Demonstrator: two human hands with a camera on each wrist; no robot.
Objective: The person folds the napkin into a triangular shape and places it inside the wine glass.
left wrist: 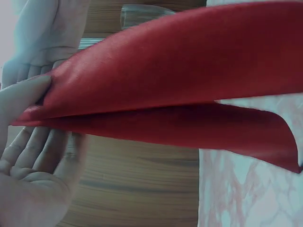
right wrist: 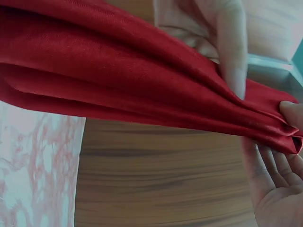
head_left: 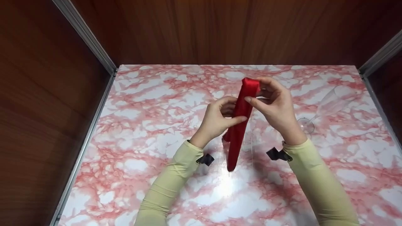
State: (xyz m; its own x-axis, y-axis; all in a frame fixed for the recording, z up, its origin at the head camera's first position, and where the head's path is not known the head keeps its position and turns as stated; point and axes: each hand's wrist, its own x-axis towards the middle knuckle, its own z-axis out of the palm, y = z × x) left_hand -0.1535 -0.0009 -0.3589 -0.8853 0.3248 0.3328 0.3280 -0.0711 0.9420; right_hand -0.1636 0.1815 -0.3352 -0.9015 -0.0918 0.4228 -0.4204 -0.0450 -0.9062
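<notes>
Both hands hold a red cloth napkin (head_left: 240,122), folded into a long narrow strip, above the middle of the table. My left hand (head_left: 216,117) pinches the strip at its middle, thumb on the near face and fingers behind. Higher up, near the folded top end, my right hand (head_left: 274,103) grips it between thumb and fingers. The strip's lower end hangs down and tapers. Lengthwise pleats run along the napkin (right wrist: 118,71) in the right wrist view. From the left wrist, the napkin (left wrist: 165,66) parts into two layers toward its loose end.
A clear champagne flute (head_left: 329,105) lies to the right, its round foot beside my right wrist. The table (head_left: 132,163) has a red-and-white marbled top. A brown wood-grain panel (head_left: 201,34) stands at the back, another (head_left: 47,103) along the left with a metal edge.
</notes>
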